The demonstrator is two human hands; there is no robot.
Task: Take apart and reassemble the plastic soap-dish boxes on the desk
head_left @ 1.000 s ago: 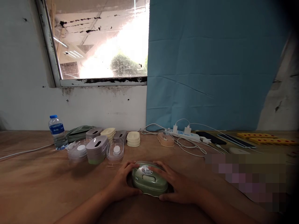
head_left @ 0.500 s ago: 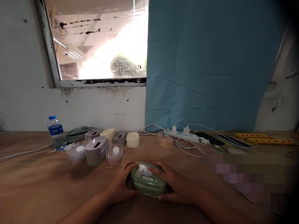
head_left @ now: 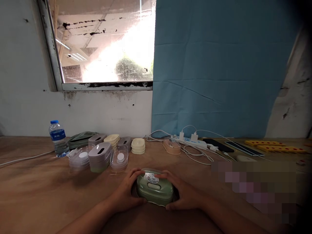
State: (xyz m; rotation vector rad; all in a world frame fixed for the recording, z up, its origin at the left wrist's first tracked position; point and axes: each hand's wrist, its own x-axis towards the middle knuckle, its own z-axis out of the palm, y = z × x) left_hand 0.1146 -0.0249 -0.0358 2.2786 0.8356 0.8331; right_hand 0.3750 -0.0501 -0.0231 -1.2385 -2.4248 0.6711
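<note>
A green oval box [head_left: 158,192] with a clear domed lid sits on the wooden table right in front of me. A round printed sticker [head_left: 152,177] is on its top, and below that shows a pale oval slot. My left hand [head_left: 129,191] wraps round the left end, thumb at the near edge and fingers over the far edge. From the other side, my right hand [head_left: 184,191] grips the right end in the same way. The box's ends are partly hidden by both hands.
Behind to the left stand clear lids [head_left: 79,159], lilac boxes [head_left: 99,156], cream stacks [head_left: 138,146] and a water bottle [head_left: 58,139]. A peach box [head_left: 172,146], power strip [head_left: 190,141], cables, phones [head_left: 243,148] and yellow strips [head_left: 280,148] lie at the back right.
My right fingers have shifted slightly toward the far edge of the green box, uncovering more of its top. My left hand and the box are almost unmoved.
</note>
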